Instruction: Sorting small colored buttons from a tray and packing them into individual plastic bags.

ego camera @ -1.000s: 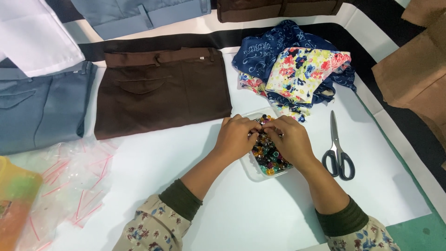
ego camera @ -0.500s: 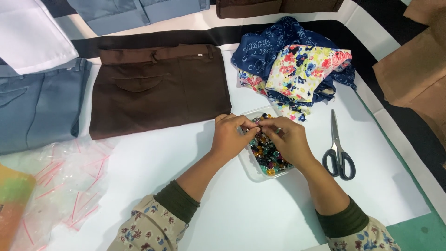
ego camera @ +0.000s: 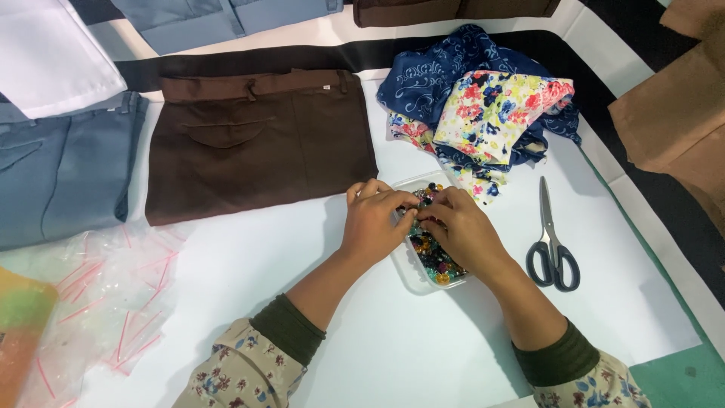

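Now, clear plastic tray (ego camera: 408,273) of multicoloured beads (ego camera: 438,261), left hand (ego camera: 374,223) and right hand (ego camera: 461,230) pinching beads.

Single head-worn view, steeply downward and close over the white table (ego camera: 249,302).

This looked like a sewing or garment workroom. A white work table (ego camera: 249,295) was laid with folded pieces of clothing: a dark brown pair of trousers (ego camera: 260,140) with a welt pocket, a grey-blue pair of trousers (ego camera: 60,170) and a white folded cloth (ego camera: 53,57). A crumpled heap of navy and floral printed fabric (ego camera: 483,106) lay near black-handled steel scissors (ego camera: 553,238). A clear plastic tray of many-coloured beads (ego camera: 438,264) stood between them, and clear plastic bags with red strips (ego camera: 113,302) lay at the table's left.
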